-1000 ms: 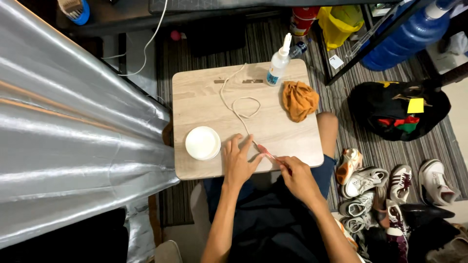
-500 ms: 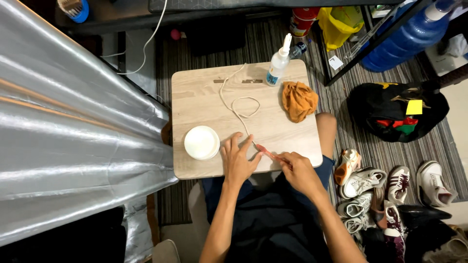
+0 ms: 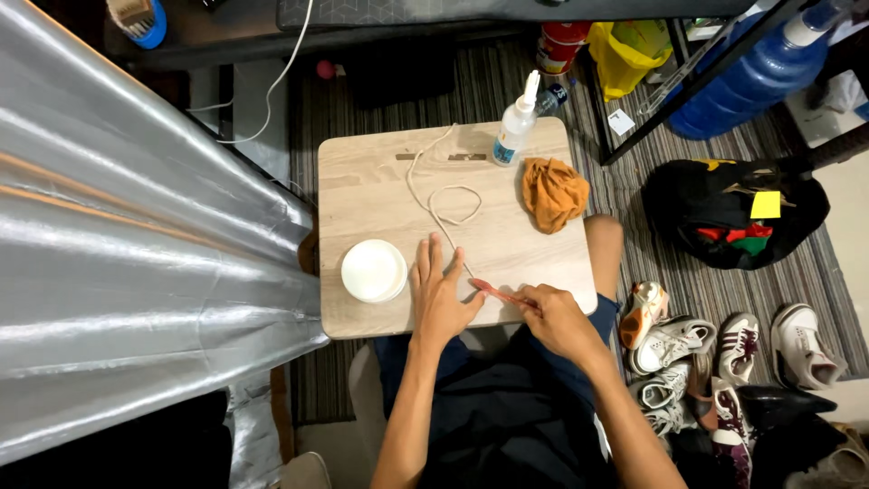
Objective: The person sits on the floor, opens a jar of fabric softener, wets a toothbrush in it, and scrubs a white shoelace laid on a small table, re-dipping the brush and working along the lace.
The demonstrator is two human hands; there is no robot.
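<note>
While the left hand lies flat, fingers spread, pinning the white cord, the right hand pinches a pink tool.

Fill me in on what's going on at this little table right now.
A person sits at a small wooden table. The left hand lies flat on the tabletop, fingers spread, at the near end of a white cord that loops across the wood. The right hand holds a thin pink stick, its tip by the left thumb. A white round lid, an orange cloth and a squeeze bottle sit untouched.
</note>
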